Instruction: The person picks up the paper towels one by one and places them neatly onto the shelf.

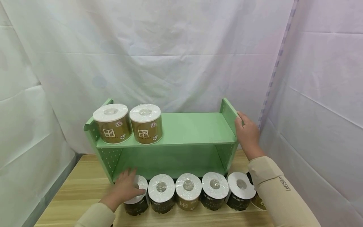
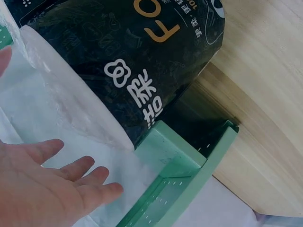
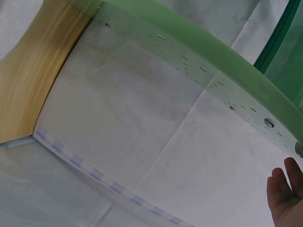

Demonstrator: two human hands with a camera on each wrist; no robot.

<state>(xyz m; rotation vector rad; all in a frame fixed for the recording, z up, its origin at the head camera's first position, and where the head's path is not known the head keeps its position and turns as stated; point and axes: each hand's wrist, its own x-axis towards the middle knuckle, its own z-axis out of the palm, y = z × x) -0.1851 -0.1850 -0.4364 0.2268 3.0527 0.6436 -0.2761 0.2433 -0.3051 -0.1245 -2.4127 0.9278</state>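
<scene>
My left hand (image 1: pixel 123 187) is over the leftmost dark-wrapped toilet roll (image 1: pixel 137 206) in the front row, its fingers spread. In the left wrist view the fingers (image 2: pixel 71 194) lie near the white top of a dark toilet roll (image 2: pixel 109 61), apart from it. My right hand (image 1: pixel 248 134) is at the right side panel (image 1: pixel 229 115) of a green two-tier shelf (image 1: pixel 193 127). The right wrist view shows its loosely bent fingers (image 3: pixel 279 189) beside the perforated panel; contact there cannot be made out. Two gold-wrapped toilet rolls (image 1: pixel 113 127) stand on the upper tier's left part.
Several toilet rolls (image 1: pixel 161 187) stand upright in a row before the shelf, mostly dark, with a gold one (image 1: pixel 188 201) mid-row. Another gold one (image 1: pixel 258 203) is partly hidden by the right sleeve. A wooden tabletop (image 1: pixel 71 186) lies beneath; white curtains (image 1: pixel 170 63) surround it.
</scene>
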